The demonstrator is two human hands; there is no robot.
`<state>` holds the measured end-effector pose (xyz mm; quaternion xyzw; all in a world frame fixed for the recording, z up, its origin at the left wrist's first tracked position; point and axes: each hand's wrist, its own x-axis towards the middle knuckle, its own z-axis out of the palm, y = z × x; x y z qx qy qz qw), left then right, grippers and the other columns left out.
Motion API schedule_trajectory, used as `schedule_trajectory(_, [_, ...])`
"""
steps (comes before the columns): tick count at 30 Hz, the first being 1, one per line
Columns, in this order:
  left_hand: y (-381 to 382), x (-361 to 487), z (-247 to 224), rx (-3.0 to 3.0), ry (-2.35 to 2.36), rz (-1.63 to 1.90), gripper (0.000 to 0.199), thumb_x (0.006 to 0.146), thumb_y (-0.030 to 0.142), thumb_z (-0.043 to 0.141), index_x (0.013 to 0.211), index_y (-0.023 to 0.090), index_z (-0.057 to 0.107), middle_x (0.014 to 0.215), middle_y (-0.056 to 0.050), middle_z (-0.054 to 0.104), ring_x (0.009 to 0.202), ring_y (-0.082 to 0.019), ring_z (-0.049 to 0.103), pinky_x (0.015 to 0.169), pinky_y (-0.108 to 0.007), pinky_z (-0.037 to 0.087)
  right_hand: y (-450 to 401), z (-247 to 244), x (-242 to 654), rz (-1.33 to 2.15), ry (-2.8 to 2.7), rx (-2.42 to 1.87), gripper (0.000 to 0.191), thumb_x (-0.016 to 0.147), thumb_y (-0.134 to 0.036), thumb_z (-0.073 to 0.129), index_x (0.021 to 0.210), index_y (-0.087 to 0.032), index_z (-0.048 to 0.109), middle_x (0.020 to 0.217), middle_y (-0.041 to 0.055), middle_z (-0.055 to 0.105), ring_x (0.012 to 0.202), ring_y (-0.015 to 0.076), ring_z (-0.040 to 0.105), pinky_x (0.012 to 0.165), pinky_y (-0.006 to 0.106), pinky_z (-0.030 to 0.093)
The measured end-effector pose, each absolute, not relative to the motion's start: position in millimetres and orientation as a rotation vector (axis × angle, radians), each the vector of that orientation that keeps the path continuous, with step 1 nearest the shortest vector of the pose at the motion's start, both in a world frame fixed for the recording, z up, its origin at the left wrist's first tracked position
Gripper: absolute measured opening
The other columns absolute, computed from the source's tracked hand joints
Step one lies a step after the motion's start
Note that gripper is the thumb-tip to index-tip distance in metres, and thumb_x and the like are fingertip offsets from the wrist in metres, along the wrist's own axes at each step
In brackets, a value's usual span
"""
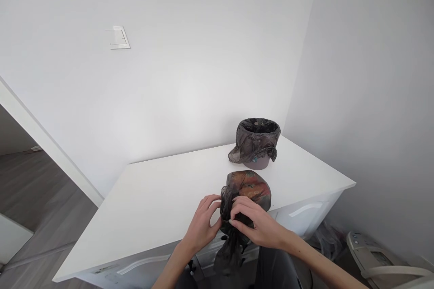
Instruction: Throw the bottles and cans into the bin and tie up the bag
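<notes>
A thin black plastic bag (262, 196) lies at the front edge of the white dresser top. Orange and red printed packaging shows through its film, though I cannot make out the contents. My left hand (203, 225) pinches the bag's gathered neck from the left side. On the right, my right hand (259, 223) has thumb and fingers closed on the same bunched film. Loose ends of the bag hang below the edge, above my lap. Just behind the bag stands a small greyish bucket (259, 163), its rim covered by a black liner (257, 141) folded outward.
The white dresser top (152, 203) meets the wall at the back, with drawer handles (307, 208) along its front. A beige appliance (376, 253) and crumpled clear plastic (326, 240) are on the floor at right. A doorway lies left; a switch plate (118, 37) is on the wall.
</notes>
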<state>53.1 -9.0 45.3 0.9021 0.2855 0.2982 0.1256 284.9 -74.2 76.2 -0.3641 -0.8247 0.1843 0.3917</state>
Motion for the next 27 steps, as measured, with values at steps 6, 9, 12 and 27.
schedule_trajectory(6, [-16,54,45,2.578,0.836,0.857,0.043,0.091,0.010,0.051,0.129,0.028,0.058,0.136,-0.011,0.062,0.129,-0.026,0.057,0.105,-0.045,0.053,-77,73,291,0.438,-2.087,-0.975,0.005,0.103,-0.028,0.056,0.101,-0.027,0.060,0.107,0.0057,0.069,0.108,0.0227,0.064,0.094,0.038,0.055])
schedule_trajectory(9, [-18,53,44,2.556,0.827,0.840,0.046,0.086,0.005,0.050,0.125,0.028,0.059,0.137,-0.010,0.062,0.129,-0.025,0.057,0.105,-0.045,0.053,-75,71,292,0.429,-2.075,-1.007,0.006,0.103,-0.030,0.055,0.102,-0.027,0.060,0.106,0.0050,0.070,0.112,0.0236,0.064,0.098,0.040,0.054])
schedule_trajectory(12, [-20,55,43,2.542,0.828,0.848,0.040,0.088,0.006,0.048,0.120,0.027,0.061,0.137,-0.010,0.062,0.129,-0.026,0.057,0.104,-0.045,0.053,-74,69,292,0.396,-2.074,-1.038,0.006,0.103,-0.029,0.055,0.102,-0.027,0.060,0.106,0.0049,0.071,0.115,0.0239,0.064,0.100,0.041,0.054])
schedule_trajectory(27, [-18,72,20,2.389,0.965,1.064,0.019,0.093,0.011,0.048,0.088,0.025,0.059,0.120,-0.009,0.065,0.116,-0.025,0.061,0.096,-0.043,0.053,-97,31,293,-0.038,-2.146,-1.023,0.030,0.095,-0.022,0.064,0.123,-0.027,0.058,0.119,0.0088,0.068,0.120,0.0301,0.062,0.108,0.057,0.049])
